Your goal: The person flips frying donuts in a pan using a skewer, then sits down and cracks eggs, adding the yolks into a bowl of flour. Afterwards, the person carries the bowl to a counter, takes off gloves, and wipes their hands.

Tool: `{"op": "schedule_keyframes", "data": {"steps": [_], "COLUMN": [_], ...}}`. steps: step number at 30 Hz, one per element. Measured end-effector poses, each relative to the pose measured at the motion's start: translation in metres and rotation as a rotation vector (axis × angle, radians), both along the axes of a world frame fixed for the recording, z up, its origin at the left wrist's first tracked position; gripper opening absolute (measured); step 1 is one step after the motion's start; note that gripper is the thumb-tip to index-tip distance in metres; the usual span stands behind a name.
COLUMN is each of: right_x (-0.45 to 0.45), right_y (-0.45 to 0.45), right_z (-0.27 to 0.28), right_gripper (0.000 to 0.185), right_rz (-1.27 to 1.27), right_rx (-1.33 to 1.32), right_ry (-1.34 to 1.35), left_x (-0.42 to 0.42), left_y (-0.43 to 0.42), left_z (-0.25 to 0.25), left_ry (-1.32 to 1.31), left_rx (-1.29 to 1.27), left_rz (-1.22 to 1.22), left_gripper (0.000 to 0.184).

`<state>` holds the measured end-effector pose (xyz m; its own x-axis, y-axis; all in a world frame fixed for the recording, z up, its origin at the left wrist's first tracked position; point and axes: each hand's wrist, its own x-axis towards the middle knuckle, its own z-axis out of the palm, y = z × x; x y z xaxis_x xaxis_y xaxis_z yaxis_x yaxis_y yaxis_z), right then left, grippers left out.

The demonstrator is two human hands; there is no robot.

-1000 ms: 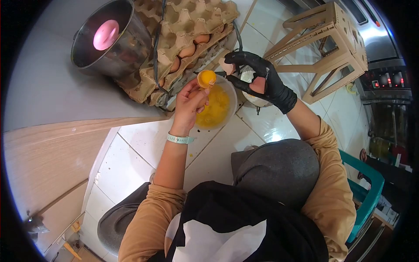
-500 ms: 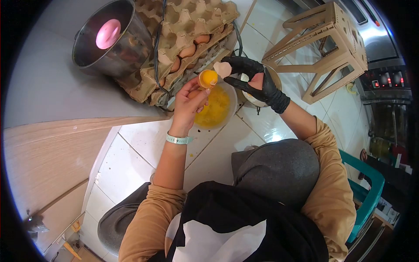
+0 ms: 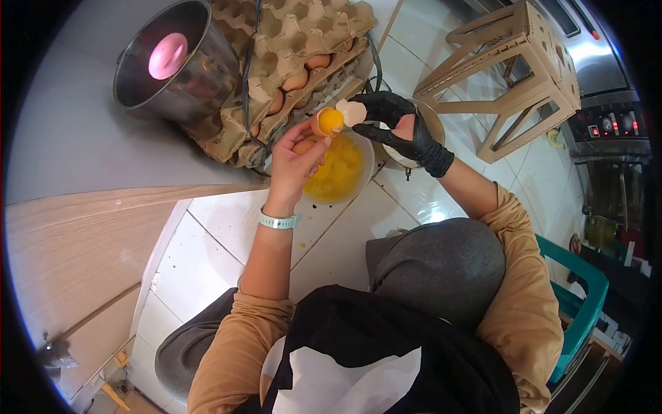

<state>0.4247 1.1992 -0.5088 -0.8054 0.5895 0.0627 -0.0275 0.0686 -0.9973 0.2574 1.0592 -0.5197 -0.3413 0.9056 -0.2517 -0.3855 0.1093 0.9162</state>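
Gripping a yolk-filled brown half-shell (image 3: 331, 122), the left hand (image 3: 296, 164) faced the black-gloved right hand (image 3: 407, 134) pinching a pale half-shell (image 3: 354, 112); brown eggs (image 3: 295, 80) remained uncracked.

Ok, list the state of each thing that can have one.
Left shell: broken open, holding yolk
Right shell: broken
Left grip: bare, pinching left shell
Right grip: gloved, pinching right shell
Bowl: uncovered, yellow egg inside
Trays: stacked, some whole eggs showing
Pot: uncovered
Stool: unfolded, upright
Panel: lit red
Wristband: fastened
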Motion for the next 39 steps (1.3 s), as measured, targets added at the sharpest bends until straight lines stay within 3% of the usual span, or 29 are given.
{"op": "schedule_keyframes", "data": {"steps": [17,29,35,39], "right_x": [-0.002,0.0,0.002,0.002], "right_y": [-0.01,-0.007,-0.003,0.0], "right_z": [-0.009,-0.013,-0.01,-0.002], "right_gripper": [0.048,0.046,0.047,0.047], "right_rz": [-0.023,-0.04,-0.065,-0.077], "right_rx": [-0.194,-0.268,-0.256,-0.217], "right_ry": [0.01,0.083,0.117,0.091], "left_x": [0.002,0.002,0.001,0.001], "left_y": [0.002,0.001,0.003,0.003], "left_z": [0.011,0.025,0.016,0.014], "left_ry": [0.417,0.465,0.741,1.074], "left_rx": [-0.029,-0.014,-0.012,0.07], "left_rz": [0.122,0.151,0.225,0.281], "left_gripper": [0.04,0.04,0.043,0.045]}}
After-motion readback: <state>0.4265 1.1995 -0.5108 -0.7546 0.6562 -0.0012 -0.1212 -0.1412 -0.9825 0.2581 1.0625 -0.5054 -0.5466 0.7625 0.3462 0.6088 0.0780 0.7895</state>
